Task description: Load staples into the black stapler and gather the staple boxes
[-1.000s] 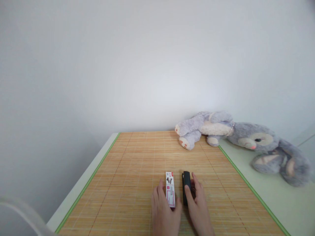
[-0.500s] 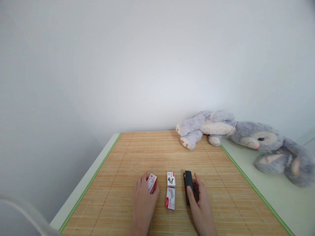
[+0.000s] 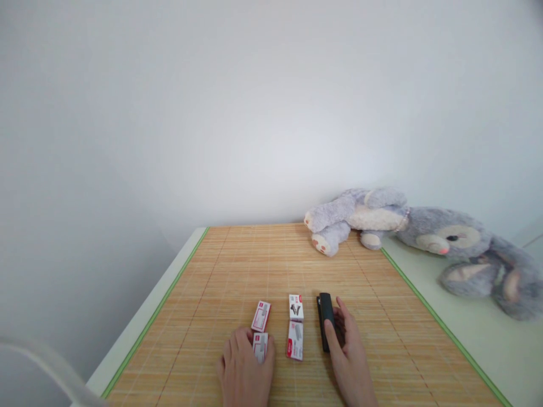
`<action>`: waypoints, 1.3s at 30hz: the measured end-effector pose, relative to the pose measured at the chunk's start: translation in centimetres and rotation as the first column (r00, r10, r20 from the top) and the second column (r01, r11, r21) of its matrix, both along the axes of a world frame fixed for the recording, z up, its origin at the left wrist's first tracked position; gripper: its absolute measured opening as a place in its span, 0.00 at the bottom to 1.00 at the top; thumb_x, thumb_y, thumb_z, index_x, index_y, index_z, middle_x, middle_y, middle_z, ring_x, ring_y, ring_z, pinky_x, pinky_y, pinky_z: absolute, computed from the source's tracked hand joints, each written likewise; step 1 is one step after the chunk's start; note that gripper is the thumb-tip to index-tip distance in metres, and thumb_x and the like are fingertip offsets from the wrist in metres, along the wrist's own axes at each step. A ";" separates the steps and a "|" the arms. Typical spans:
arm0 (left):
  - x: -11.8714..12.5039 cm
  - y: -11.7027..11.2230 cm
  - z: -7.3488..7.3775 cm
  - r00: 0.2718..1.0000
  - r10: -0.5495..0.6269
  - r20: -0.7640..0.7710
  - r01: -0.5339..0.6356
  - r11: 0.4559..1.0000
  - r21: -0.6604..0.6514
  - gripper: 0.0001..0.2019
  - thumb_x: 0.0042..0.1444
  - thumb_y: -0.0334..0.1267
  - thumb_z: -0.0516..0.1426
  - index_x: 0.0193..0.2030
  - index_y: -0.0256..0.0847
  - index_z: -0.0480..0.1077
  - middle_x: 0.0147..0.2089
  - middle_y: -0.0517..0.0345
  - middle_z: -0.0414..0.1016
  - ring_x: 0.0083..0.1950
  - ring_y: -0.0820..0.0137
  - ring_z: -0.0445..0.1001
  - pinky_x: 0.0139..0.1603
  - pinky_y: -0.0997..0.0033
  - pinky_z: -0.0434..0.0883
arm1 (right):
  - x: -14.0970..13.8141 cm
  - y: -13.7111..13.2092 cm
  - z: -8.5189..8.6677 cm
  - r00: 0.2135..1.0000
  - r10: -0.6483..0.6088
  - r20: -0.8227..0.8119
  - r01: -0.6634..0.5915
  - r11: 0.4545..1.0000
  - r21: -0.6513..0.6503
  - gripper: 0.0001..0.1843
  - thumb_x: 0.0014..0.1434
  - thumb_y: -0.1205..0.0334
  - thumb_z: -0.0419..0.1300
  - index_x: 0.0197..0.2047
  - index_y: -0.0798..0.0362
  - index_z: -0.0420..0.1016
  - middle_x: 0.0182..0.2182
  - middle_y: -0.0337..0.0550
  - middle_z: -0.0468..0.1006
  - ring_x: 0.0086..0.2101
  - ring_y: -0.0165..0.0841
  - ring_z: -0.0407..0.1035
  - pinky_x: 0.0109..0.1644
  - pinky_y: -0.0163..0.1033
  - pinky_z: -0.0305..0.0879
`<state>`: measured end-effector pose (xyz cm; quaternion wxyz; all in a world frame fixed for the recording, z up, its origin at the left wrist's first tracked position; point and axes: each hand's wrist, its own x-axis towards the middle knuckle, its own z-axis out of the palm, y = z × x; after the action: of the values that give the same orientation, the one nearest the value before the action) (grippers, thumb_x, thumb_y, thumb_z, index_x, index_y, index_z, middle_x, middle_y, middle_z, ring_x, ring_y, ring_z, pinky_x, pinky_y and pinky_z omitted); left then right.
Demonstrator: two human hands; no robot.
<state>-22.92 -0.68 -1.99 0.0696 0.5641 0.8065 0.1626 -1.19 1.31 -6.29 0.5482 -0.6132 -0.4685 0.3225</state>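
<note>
My left hand (image 3: pixel 246 367) has its fingers and thumb around a small white-and-red staple box (image 3: pixel 260 346) lying on the mat. Just beyond it sits a matching staple box (image 3: pixel 261 315), slightly turned and out of the hand's grasp. My right hand (image 3: pixel 350 356) grips a black stapler (image 3: pixel 326 308), its thumb on top and its fingers along the right side. Between the hands, two more small boxes lie end to end: a white box with a picture of a black tool (image 3: pixel 296 308) and, nearer me, a red-and-white box with a staples picture (image 3: pixel 295 341).
A bamboo mat (image 3: pixel 250 260) with green edging covers the table (image 3: pixel 475 328). A grey plush rabbit (image 3: pixel 377 217) lies across the far right against the wall. A pale curved thing (image 3: pixel 46 364) shows at the lower left.
My left hand has drawn back toward me from the farther staple box, which is now uncovered, and holds the nearer one. My right hand stays on the stapler. The view has shifted slightly.
</note>
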 end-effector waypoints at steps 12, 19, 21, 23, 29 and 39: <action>-3.0 3.3 -0.2 0.992 -0.127 -0.008 0.123 0.939 0.320 0.15 0.69 0.50 0.53 0.53 0.44 0.73 0.54 0.48 0.74 0.56 0.53 0.71 0.57 0.51 0.68 | -0.3 0.2 0.4 0.994 -0.022 0.109 0.023 1.000 -0.007 0.41 0.65 0.42 0.60 0.75 0.48 0.56 0.63 0.52 0.70 0.61 0.48 0.67 0.69 0.57 0.62; 4.6 1.1 -0.2 0.866 -0.484 0.124 0.440 0.857 0.268 0.18 0.67 0.45 0.57 0.62 0.52 0.73 0.53 0.53 0.76 0.53 0.60 0.76 0.54 0.60 0.73 | -0.5 0.1 0.6 0.990 -0.026 0.137 0.023 1.000 0.020 0.38 0.67 0.44 0.59 0.74 0.49 0.56 0.64 0.52 0.68 0.62 0.47 0.66 0.68 0.56 0.62; 5.4 1.3 -0.1 0.884 -0.450 0.125 0.411 0.877 0.250 0.25 0.64 0.45 0.59 0.68 0.51 0.67 0.56 0.52 0.75 0.57 0.58 0.75 0.56 0.58 0.72 | -0.5 0.2 0.6 0.988 -0.024 0.151 0.020 0.999 0.027 0.38 0.66 0.45 0.59 0.74 0.49 0.56 0.63 0.52 0.70 0.61 0.46 0.67 0.66 0.55 0.64; 5.3 1.5 -0.2 0.912 -0.393 0.117 0.356 0.901 0.247 0.30 0.62 0.46 0.61 0.70 0.46 0.65 0.60 0.48 0.73 0.61 0.55 0.73 0.60 0.54 0.70 | -0.3 0.2 0.6 0.984 -0.036 0.176 0.031 0.999 0.030 0.38 0.65 0.46 0.60 0.73 0.50 0.57 0.59 0.52 0.73 0.57 0.46 0.70 0.63 0.53 0.67; 2.8 0.7 -1.2 0.829 -0.543 0.132 0.513 0.834 0.204 0.14 0.58 0.42 0.62 0.51 0.50 0.76 0.50 0.54 0.78 0.52 0.58 0.75 0.53 0.58 0.70 | 3.0 0.1 2.0 0.926 0.068 0.370 -0.051 0.997 -0.056 0.19 0.61 0.54 0.61 0.54 0.51 0.75 0.48 0.49 0.79 0.49 0.46 0.73 0.55 0.50 0.69; 2.9 -2.3 -6.4 0.872 -0.469 -0.144 0.488 0.801 0.347 0.38 0.46 0.61 0.67 0.65 0.60 0.72 0.69 0.55 0.72 0.66 0.45 0.70 0.70 0.38 0.56 | 2.0 2.6 7.6 0.675 0.557 0.484 -0.530 0.822 -0.207 0.21 0.51 0.71 0.60 0.47 0.45 0.80 0.46 0.40 0.81 0.51 0.41 0.71 0.57 0.45 0.62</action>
<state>-20.05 -3.00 -8.36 -0.0207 0.7559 0.5938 0.2751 0.82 3.92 1.30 0.2626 -0.5230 -0.7523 0.3024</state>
